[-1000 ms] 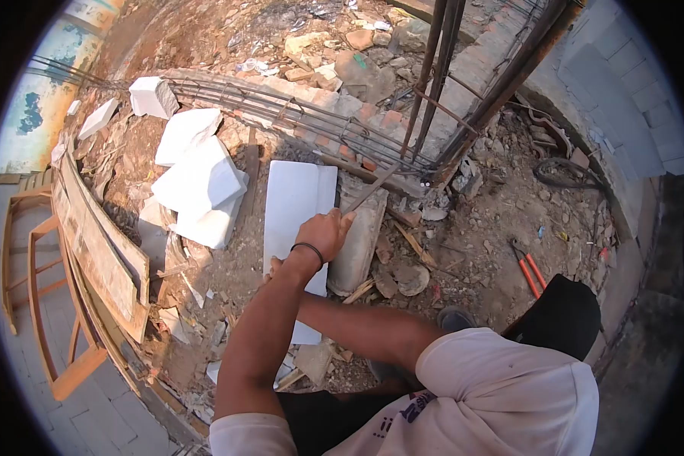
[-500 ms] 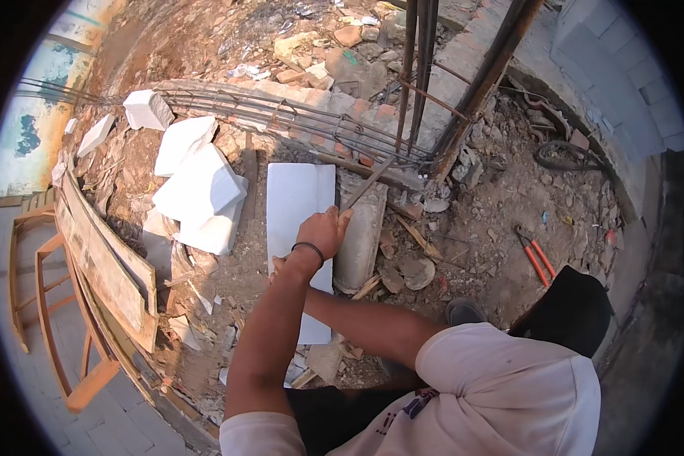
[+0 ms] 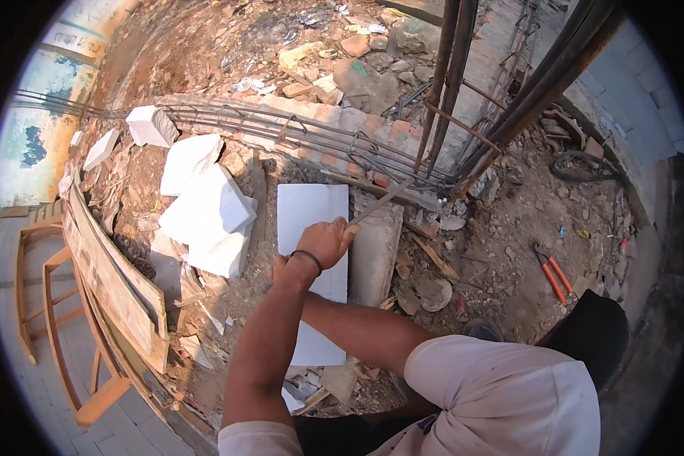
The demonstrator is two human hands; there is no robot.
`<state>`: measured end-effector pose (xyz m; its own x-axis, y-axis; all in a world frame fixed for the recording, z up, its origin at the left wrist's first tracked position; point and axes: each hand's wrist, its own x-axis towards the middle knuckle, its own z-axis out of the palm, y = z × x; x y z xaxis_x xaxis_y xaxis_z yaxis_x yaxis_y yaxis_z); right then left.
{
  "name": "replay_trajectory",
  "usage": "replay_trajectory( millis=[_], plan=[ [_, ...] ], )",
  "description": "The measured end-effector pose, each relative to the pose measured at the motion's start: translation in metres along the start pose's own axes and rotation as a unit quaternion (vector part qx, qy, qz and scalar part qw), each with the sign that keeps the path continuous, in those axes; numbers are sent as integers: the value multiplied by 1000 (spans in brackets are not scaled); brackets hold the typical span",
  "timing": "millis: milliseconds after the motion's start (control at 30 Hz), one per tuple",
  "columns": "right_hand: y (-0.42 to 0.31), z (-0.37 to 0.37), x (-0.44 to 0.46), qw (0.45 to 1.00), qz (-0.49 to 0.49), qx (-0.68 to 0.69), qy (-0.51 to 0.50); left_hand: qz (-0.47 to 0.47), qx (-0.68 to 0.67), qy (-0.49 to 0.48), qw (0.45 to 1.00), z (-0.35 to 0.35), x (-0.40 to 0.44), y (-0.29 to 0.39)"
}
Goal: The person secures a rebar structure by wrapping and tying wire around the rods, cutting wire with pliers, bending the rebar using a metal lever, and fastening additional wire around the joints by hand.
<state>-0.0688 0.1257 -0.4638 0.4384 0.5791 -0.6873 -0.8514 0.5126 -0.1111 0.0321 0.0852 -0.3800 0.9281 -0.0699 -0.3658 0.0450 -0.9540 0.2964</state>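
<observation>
A white rectangular block (image 3: 312, 205) lies lengthwise on the ground before me. My left hand (image 3: 327, 245), with a dark band at the wrist, is closed around a long, narrow, flat metal blade (image 3: 384, 201) slanting up and to the right across the block. Crossed beneath the left forearm is my right arm. My right hand (image 3: 278, 267) shows only a few curled fingers at the block's left edge, in line with the blade; what they hold is hidden. Against the block's right side rests a grey, dusty slab (image 3: 376, 254).
White block pieces (image 3: 209, 216) are piled on the left, near curved boards (image 3: 114, 258) and a wooden frame (image 3: 61, 327). Rebar (image 3: 281, 125) runs along a low brick footing, with upright bars (image 3: 448, 83) at its corner. Red-handled pliers (image 3: 552, 272) lie on rubble at right.
The view has shifted, so the scene sits lower and mostly further right. Both hands keep their hold, and the blade stays at a similar slant.
</observation>
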Motion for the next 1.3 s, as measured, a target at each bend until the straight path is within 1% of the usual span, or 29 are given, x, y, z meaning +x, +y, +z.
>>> replay_trajectory(
  millis=[67,133,167,200,233,300,367,400,433,467,500,567,633,667,700,733,767,833,867,900,933,967,1000,1067,1100,1167,1233,1267,1300],
  plan=[
    [0,-8,4,1000,-21,-22,3,5,3,-22,1000,2,1,-2],
    [2,-24,-1,995,-49,-80,14,-21,-12,20,999,21,-7,9],
    [5,-34,-9,990,-68,-124,23,-22,-16,19,999,34,-14,13],
    [10,-51,-15,978,-97,-183,32,-36,-25,44,998,48,-18,15],
    [17,-70,-22,960,-127,-245,42,-50,-34,71,996,50,-22,24],
    [21,-113,-46,911,-185,-364,64,-73,-63,85,992,61,-33,47],
    [6,-166,-71,857,-231,-453,84,-72,-197,160,965,87,-39,66],
    [-20,-188,-94,842,-218,-485,94,-58,-268,199,941,97,-41,83],
    [-52,-207,-119,829,-206,-512,95,-41,-338,235,910,106,-41,102],
    [-86,-227,-141,812,-198,-540,96,-57,-456,202,865,105,-41,126],
    [-121,-242,-165,795,-192,-568,95,-72,-568,163,804,104,-42,151],
    [-186,-258,-213,762,-181,-615,86,-55,-636,207,741,109,-31,196],
    [-247,-247,-258,733,-172,-655,71,-98,-757,222,606,106,-11,239],
    [-276,-243,-280,686,-175,-704,62,-101,-766,231,592,99,-6,261],
    [-302,-237,-302,638,-180,-746,53,-156,-818,223,506,89,-4,279],
    [-334,-221,-328,609,-107,-784,46,-203,-861,211,416,81,-1,292],
    [-364,-199,-357,574,-33,-817,42,-198,-866,217,404,80,0,305],
    [-399,-146,-405,644,109,-755,67,-185,-943,134,244,76,3,322],
    [-405,-122,-424,636,112,-760,69,-204,-956,101,186,67,3,328],
    [-408,-100,-440,682,152,-713,63,-200,-958,101,179,62,5,331],
    [-409,-89,-450,725,190,-659,59,-189,-967,91,141,58,7,334],
    [-404,-85,-454,722,189,-662,63,-178,-975,80,105,54,10,336],
    [-397,-82,-456,757,181,-625,60,-180,-973,84,115,40,2,333],
    [-376,-85,-457,821,147,-548,63,-166,-975,87,122,40,-4,322],
    [-363,-88,-455,819,145,-551,62,-153,-975,95,132,43,-3,315],
    [-335,-94,-451,848,111,-514,68,-149,-974,89,146,58,-7,299],
    [-309,-103,-439,839,92,-530,80,-94,-983,55,146,75,-8,282],
    [-298,-107,-435,829,78,-546,96,-62,-990,43,120,77,-13,275],
    [-288,-110,-430,830,76,-544,94,-62,-989,42,124,76,-16,266]
  ],
)
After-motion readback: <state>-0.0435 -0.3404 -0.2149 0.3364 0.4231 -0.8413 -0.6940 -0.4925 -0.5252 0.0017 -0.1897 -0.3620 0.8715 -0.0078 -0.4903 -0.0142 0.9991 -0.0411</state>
